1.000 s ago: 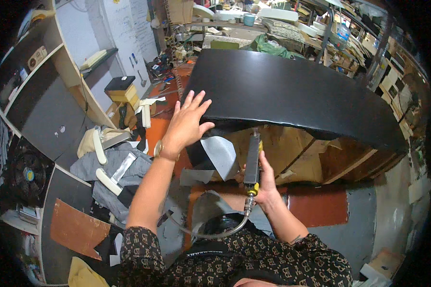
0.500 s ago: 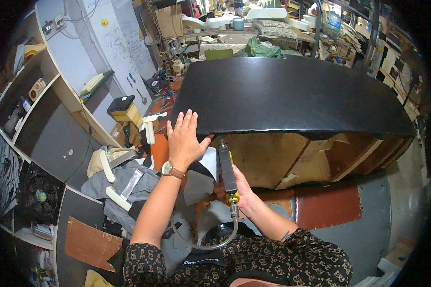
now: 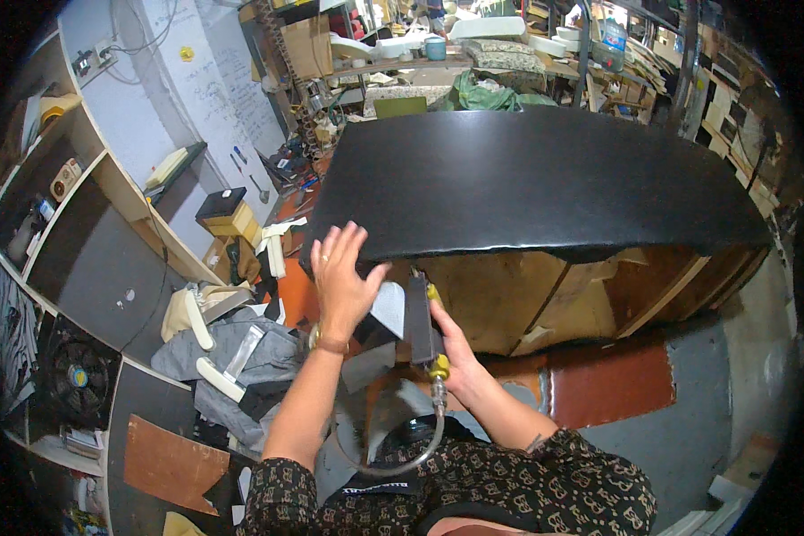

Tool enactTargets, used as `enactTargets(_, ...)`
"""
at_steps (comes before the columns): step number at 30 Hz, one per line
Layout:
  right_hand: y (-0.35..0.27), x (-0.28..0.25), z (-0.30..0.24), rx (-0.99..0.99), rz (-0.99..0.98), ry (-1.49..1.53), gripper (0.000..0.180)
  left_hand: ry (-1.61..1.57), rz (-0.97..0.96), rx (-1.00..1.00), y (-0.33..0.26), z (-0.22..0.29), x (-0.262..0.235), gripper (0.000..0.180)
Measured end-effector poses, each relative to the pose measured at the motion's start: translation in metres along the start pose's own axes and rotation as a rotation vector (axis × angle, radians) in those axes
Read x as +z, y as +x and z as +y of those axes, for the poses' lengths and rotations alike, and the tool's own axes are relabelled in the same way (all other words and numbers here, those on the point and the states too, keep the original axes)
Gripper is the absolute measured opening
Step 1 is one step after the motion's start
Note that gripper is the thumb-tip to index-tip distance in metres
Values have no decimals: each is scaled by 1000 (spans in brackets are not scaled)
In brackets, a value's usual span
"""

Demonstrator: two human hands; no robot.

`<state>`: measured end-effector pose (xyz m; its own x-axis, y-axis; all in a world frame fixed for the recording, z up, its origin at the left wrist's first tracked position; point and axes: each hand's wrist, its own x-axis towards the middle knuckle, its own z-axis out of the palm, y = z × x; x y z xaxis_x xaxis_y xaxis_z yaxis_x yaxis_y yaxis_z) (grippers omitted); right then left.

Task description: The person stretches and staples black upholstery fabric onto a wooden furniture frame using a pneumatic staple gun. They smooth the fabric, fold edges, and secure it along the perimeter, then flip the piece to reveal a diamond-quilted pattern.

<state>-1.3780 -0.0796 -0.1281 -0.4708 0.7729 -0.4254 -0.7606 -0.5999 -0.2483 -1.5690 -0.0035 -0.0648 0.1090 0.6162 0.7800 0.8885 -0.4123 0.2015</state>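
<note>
Black panel (image 3: 527,179) looks large and stiff, probably heavy; best held at its near-left corner. Left hand (image 3: 341,279) presses there, fingers spread flat. Right hand (image 3: 451,353) is wrapped around the air stapler (image 3: 422,323).

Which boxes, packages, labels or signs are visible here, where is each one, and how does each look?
Cardboard box: top shelf, upper middle-left; brown, rectangular.
Stacked boxes: left of the black panel; black box on a yellow one.
Round sticker: white wall, upper left; small, yellow.
Wall writing: same wall; dark handwritten lines.
No screens are visible.
</note>
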Motion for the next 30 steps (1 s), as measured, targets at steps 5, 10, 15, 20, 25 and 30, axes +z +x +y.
enactTargets(5,-46,-48,-29,-195,-122,-219,53,-1303,114,-904,-75,45,17,26)
enactTargets(10,-75,-73,-39,-92,-187,-225,56,-1865,-71,-1004,-70,40,55,44)
enactTargets(15,-82,-66,-19,118,-248,-152,69,-1808,30,-1135,-48,46,61,49)
enactTargets(20,-69,-54,1,264,-83,15,73,-1735,72,-1137,-46,46,54,51)
enactTargets(25,-75,-34,7,97,46,-235,75,-1573,83,-915,-63,34,50,55)
enactTargets(30,-78,-18,7,161,40,-303,70,-1377,107,-841,-78,36,48,64)
